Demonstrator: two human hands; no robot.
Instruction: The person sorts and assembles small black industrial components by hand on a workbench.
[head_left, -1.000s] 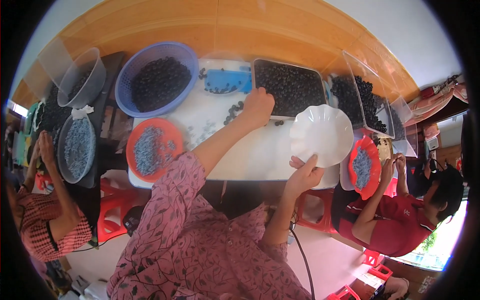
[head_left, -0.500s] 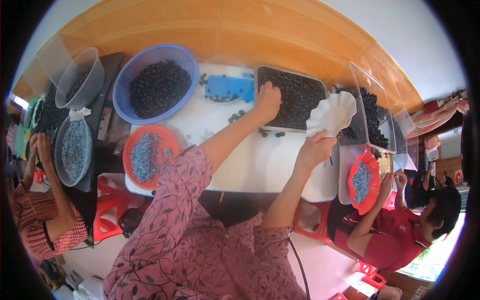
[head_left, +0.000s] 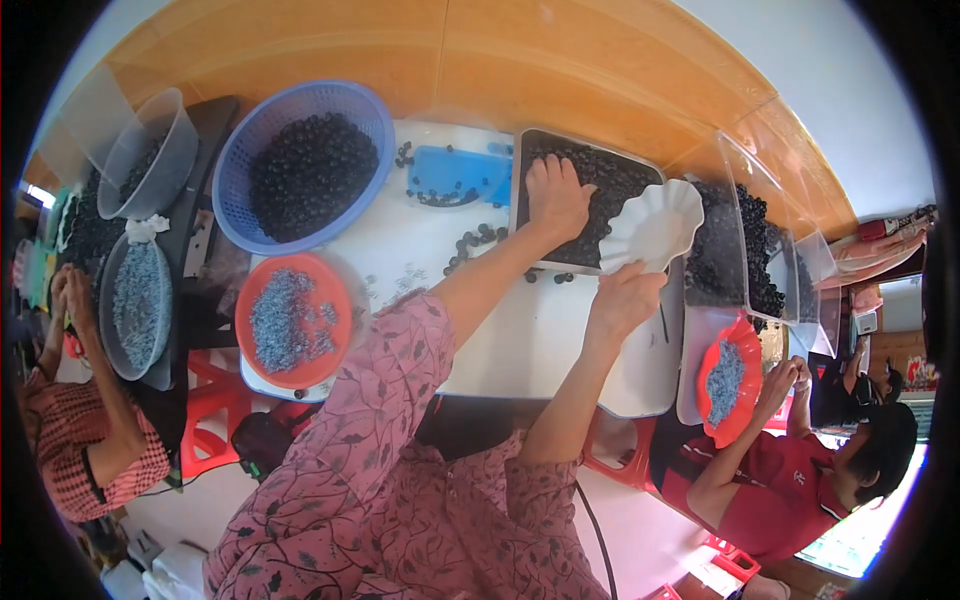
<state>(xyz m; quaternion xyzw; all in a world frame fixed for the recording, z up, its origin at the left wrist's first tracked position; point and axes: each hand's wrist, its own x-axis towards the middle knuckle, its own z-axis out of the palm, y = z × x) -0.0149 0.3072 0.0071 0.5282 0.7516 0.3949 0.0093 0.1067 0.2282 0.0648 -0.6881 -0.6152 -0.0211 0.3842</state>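
Note:
My left hand (head_left: pixel 557 203) lies over the shallow tray (head_left: pixel 518 190) of small round black parts (head_left: pixel 625 178), its fingers stretched out and thumb apart on top of the parts. In my right hand (head_left: pixel 630 300) I grip the edge of a white scalloped dish (head_left: pixel 652 232), tilted above the tray's right end. What is inside the dish cannot be made out. Some loose black parts (head_left: pixel 475 243) lie on the white table near my left wrist.
At the left stand a blue-purple basket (head_left: pixel 228 190) of black parts and a red bowl (head_left: pixel 345 310) of small bluish-grey pieces. A blue scoop-like tray (head_left: pixel 440 165) lies behind. Clear bins (head_left: pixel 745 235) and a red scalloped bowl (head_left: pixel 752 385) are at the right. People work on both sides.
My left hand has opened from a closed grip and moved slightly right over the black parts. My right hand still holds the white dish in nearly the same place.

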